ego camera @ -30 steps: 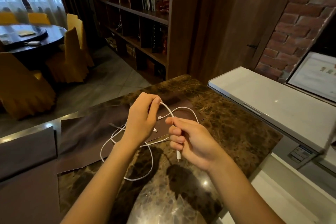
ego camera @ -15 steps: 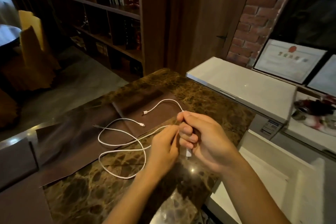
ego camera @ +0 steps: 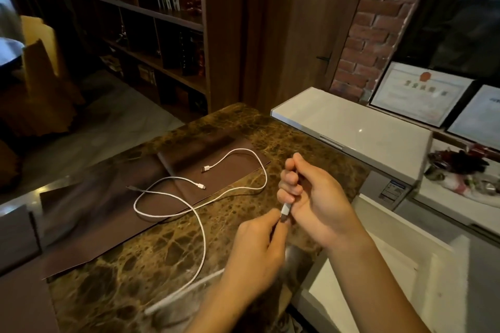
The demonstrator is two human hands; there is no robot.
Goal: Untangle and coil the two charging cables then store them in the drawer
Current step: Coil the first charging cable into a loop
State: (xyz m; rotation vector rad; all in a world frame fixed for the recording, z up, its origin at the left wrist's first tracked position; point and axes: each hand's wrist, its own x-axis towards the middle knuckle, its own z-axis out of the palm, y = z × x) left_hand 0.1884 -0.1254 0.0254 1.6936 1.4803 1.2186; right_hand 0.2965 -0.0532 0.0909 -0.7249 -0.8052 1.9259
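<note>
Two white charging cables lie on the brown marble counter [ego camera: 151, 259]. One cable [ego camera: 243, 184] curves from a plug on the dark mat around to the right. The other cable [ego camera: 200, 227] loops on the mat and trails toward me, blurred under my left wrist. My right hand [ego camera: 313, 197] is closed around a white plug end [ego camera: 285, 209] of a cable. Just below it, my left hand [ego camera: 257, 254] pinches the cable at that plug. A white open drawer [ego camera: 378, 273] sits low on the right.
A dark brown mat [ego camera: 108, 203] covers the counter's left part. A white appliance lid [ego camera: 351, 130] stands to the right behind my hands. Framed certificates [ego camera: 422, 94] lean against the brick wall. Bookshelves and yellow chairs fill the far left.
The view swung right and closer. My left hand let go of the cable loop near the middle and came down to the plug at my right hand. The cables now lie spread on the counter.
</note>
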